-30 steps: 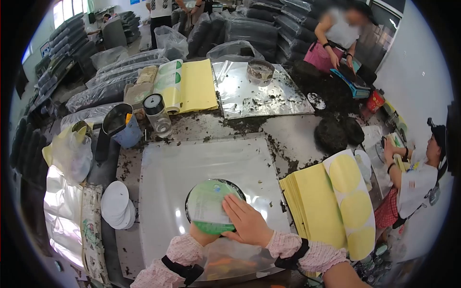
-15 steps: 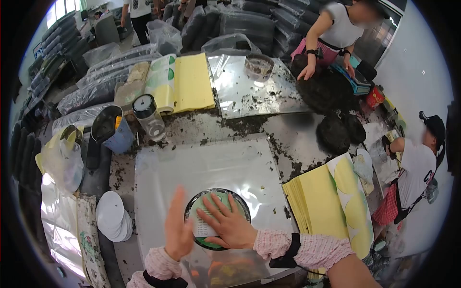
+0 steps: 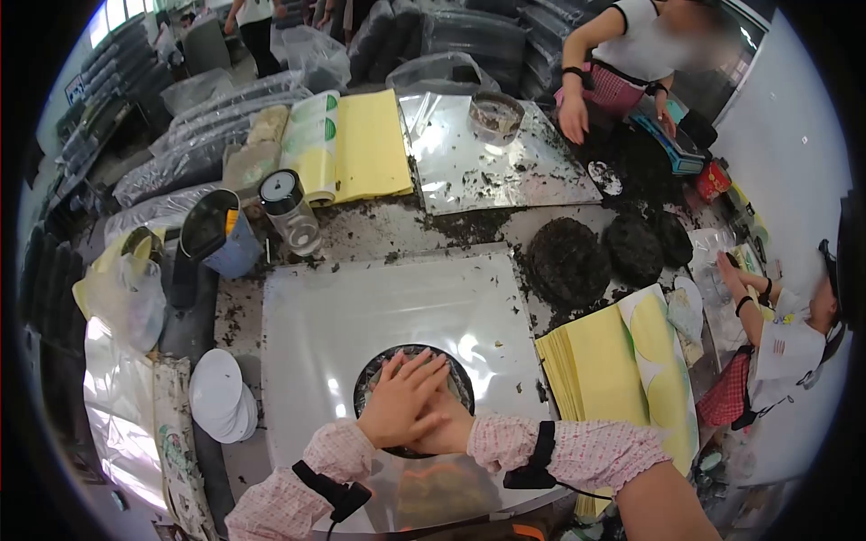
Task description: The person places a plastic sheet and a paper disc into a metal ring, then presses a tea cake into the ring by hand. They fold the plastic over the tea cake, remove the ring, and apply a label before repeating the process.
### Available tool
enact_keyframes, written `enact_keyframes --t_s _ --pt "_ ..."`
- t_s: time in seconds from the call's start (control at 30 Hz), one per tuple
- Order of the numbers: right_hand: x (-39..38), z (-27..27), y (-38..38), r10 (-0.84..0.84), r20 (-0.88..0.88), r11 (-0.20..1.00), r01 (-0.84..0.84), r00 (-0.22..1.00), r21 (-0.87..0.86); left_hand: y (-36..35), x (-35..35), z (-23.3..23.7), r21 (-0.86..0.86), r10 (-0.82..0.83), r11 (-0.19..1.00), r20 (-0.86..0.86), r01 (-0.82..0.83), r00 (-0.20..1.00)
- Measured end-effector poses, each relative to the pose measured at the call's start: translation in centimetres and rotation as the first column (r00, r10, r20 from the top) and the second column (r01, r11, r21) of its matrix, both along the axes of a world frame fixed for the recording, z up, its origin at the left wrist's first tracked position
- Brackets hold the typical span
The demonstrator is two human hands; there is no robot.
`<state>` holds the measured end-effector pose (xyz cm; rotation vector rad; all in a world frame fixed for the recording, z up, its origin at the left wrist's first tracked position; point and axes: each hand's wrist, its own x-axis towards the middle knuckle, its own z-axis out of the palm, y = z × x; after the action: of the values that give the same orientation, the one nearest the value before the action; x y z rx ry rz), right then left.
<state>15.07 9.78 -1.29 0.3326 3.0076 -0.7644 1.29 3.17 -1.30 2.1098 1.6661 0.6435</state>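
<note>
A round dark disc (image 3: 364, 379) with a shiny rim lies on a metal sheet (image 3: 361, 298) in front of me. My left hand (image 3: 397, 401) rests flat over it, fingers apart, partly on top of my right hand. Beneath it, my right hand (image 3: 448, 424) presses on the disc, and its fingers are mostly covered. The two hands hide most of the disc's face. Both wrists carry black straps over pink checked sleeves.
White round discs (image 3: 216, 383) are stacked at left, beside a blue jug (image 3: 233, 248) and a glass jar (image 3: 298, 225). Yellow sheets (image 3: 586, 361) lie at right, below dark round cakes (image 3: 568, 261). Two co-workers are at the right; one reaches toward dark loose material.
My left hand has come down from the left of the disc onto my right hand. A dark round cake has appeared beside the others, and the co-workers' hands have shifted.
</note>
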Motion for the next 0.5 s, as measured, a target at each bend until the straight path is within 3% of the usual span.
enact_keyframes --t_s 0.03,0.07,0.1,0.13,0.23,0.33,0.4,0.47,0.5 --pt "0.1 0.4 0.2 0.018 0.039 1.000 -0.019 0.999 0.012 -0.4 -0.4 -0.5 0.127 0.040 0.990 0.175 -0.063 0.984" --pt "0.4 1.5 0.4 0.057 0.105 0.998 -0.059 0.993 0.020 -1.5 -0.4 -0.1 0.125 0.251 0.951 0.226 -0.284 0.941" --pt "0.8 -1.9 0.1 -0.002 -0.213 0.996 0.022 0.977 0.092 -3.0 -0.1 0.4 0.110 0.447 0.864 0.279 -0.491 0.850" --pt "0.9 -1.5 -0.2 -0.010 -0.200 0.991 0.036 0.980 0.130 -4.4 0.1 0.5 0.076 0.620 0.733 0.331 -0.676 0.711" --pt "1.0 -0.5 -1.0 -0.009 -0.160 0.971 0.047 0.987 0.233 -7.2 0.6 -3.3 -0.046 0.743 0.604 0.396 -0.796 0.540" --pt "1.1 -1.1 -1.2 -0.042 -0.030 0.969 0.048 0.999 0.242 -6.5 4.5 4.6 0.273 0.661 0.630 0.304 -0.727 0.686" --pt "0.7 -2.5 -1.4 -0.047 -0.214 0.925 0.124 0.976 0.360 -6.0 8.0 6.6 0.476 0.514 0.719 0.126 -0.506 0.849" --pt "1.7 -3.1 -0.5 -0.083 -0.396 0.928 0.215 0.914 0.303 -5.7 9.1 7.3 0.524 0.475 0.700 0.166 -0.485 0.864" --pt "2.6 -2.6 0.3 -0.184 -0.409 0.927 0.296 0.894 0.229 -6.1 9.3 7.1 0.505 0.483 0.702 0.179 -0.501 0.857"
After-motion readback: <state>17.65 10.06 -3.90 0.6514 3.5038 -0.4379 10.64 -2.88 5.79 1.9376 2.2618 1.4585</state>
